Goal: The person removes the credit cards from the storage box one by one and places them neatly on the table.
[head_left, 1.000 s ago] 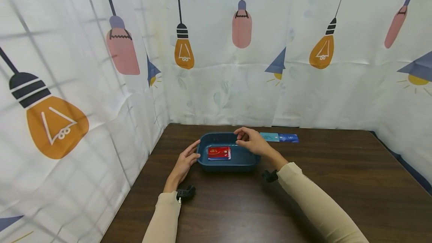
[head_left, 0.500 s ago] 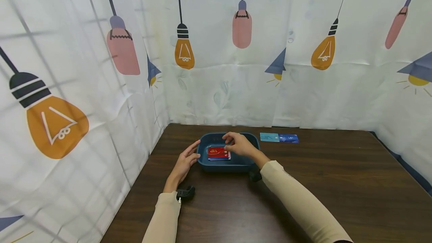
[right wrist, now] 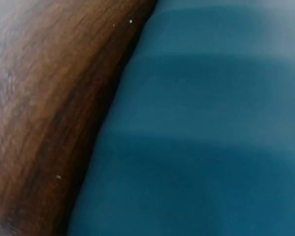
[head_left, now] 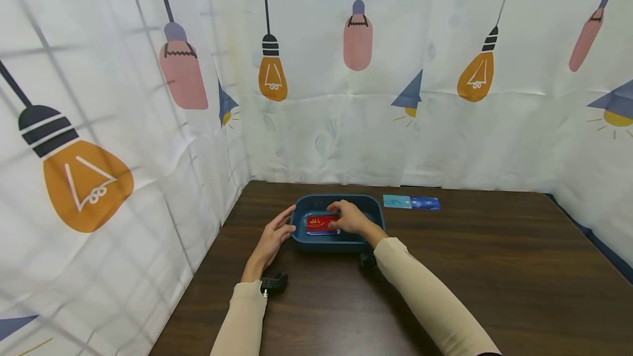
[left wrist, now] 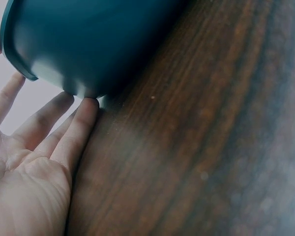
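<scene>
A dark blue rectangular plastic bin (head_left: 341,246) stands near the table's far side. My left hand (head_left: 267,240) touches its left end, fingers fairly straight; the left wrist view shows fingertips (left wrist: 90,104) against the bin's outer wall (left wrist: 88,46). Inside lies a small stack of cards, a red VIP card (head_left: 318,222) on top and a blue edge beneath. My right hand (head_left: 352,218) reaches into the bin, bent fingers and thumb at the card's right end; whether they pinch it I cannot tell. In the right wrist view, the bin's side (right wrist: 196,113) hides that hand.
A light blue card (head_left: 397,201) and a darker blue card (head_left: 425,203) lie end to end on the brown wooden table (head_left: 494,257), right of the bin. A white curtain (head_left: 306,142) printed with lamps borders the table's back and left.
My right hand has moved left from the bin's far right rim and down to the red card, uncovering the light blue card on the table. The left hand stays at the bin's end.
</scene>
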A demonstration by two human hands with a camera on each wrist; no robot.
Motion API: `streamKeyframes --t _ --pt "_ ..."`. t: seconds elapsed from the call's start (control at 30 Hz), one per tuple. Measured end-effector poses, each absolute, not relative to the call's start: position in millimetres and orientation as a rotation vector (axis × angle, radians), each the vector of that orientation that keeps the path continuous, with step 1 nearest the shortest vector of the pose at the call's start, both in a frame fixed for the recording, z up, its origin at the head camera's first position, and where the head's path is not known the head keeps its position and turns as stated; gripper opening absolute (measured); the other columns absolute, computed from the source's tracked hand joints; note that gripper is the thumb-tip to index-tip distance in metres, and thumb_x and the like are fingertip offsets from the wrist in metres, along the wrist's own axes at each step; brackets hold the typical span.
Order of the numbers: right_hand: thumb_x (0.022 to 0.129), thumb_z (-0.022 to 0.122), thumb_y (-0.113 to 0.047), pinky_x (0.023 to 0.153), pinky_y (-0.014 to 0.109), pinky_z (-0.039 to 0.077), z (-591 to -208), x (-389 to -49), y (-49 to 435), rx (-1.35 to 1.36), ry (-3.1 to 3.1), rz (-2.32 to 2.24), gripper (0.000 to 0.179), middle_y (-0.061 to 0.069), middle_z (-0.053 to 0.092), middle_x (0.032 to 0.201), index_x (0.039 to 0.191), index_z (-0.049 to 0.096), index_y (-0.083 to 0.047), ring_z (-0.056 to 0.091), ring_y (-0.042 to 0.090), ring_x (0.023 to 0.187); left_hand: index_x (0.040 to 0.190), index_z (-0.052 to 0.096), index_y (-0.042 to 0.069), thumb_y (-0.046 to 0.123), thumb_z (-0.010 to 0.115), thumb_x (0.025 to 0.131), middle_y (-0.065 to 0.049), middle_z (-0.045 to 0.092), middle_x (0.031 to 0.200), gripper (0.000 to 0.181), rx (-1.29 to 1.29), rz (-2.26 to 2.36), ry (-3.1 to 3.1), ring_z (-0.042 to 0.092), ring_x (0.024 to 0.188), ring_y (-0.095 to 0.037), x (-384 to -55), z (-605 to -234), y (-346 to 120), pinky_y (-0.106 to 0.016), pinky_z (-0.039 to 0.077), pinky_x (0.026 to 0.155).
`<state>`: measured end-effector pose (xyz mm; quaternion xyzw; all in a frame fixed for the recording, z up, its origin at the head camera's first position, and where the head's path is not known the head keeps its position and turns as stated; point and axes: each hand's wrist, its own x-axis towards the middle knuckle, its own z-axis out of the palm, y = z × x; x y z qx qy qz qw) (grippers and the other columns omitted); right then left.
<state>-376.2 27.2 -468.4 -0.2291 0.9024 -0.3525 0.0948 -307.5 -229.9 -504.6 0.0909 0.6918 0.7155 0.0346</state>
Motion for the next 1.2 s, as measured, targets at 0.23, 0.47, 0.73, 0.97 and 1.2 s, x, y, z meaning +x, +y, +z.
streamKeyframes --t 0.23,0.47,0.73,0.97,1.2 --pt "0.088 0.081 -0.018 0.100 0.048 0.048 -472.5 -378.4 29.8 -0.680 2.684 -1.025 0.048 0.013 0.060 0.127 0.132 0.066 -0.008 0.051 0.030 0.116 0.158 0.041 0.017 0.006 0.053 0.102 -0.009 0.033 0.167 0.059 0.289 2.194 2.136 0.037 0.150 -0.032 -307.4 -502.8 -230.3 -0.018 0.049 0.096" --pt "0.086 0.083 -0.021 0.104 0.050 0.046 -471.8 -377.6 29.1 -0.654 2.721 -0.959 0.052 0.014 0.058 0.131 0.133 0.066 -0.007 0.047 0.031 0.121 0.158 0.042 0.019 0.006 0.054 0.102 -0.006 0.034 0.166 0.059 0.278 2.195 2.129 0.037 0.150 -0.031 -308.6 -502.3 -230.9 -0.017 0.049 0.096" --pt "0.086 0.083 -0.026 0.102 0.049 0.046 -473.6 -376.1 29.5 -0.662 2.752 -0.890 0.051 0.015 0.057 0.134 0.130 0.069 -0.005 0.047 0.032 0.118 0.158 0.042 0.017 0.007 0.055 0.101 -0.008 0.034 0.166 0.059 0.283 2.196 2.138 0.035 0.151 -0.031 -307.8 -503.5 -230.1 -0.019 0.049 0.097" --pt "0.086 0.084 -0.027 0.102 0.048 0.045 -473.9 -375.0 31.2 -0.703 2.768 -0.880 0.049 0.014 0.059 0.131 0.128 0.070 -0.006 0.049 0.033 0.121 0.158 0.041 0.018 0.007 0.056 0.101 -0.007 0.033 0.167 0.060 0.295 2.201 2.117 0.035 0.151 -0.031 -307.5 -504.6 -230.9 -0.017 0.049 0.096" --pt "0.086 0.084 -0.029 0.099 0.046 0.047 -473.9 -374.4 30.7 -0.730 2.804 -0.824 0.049 0.013 0.061 0.128 0.127 0.071 -0.006 0.054 0.029 0.116 0.159 0.040 0.018 0.007 0.055 0.102 -0.008 0.033 0.167 0.060 0.305 2.193 2.122 0.034 0.152 -0.032 -307.0 -505.6 -231.2 -0.018 0.049 0.097"
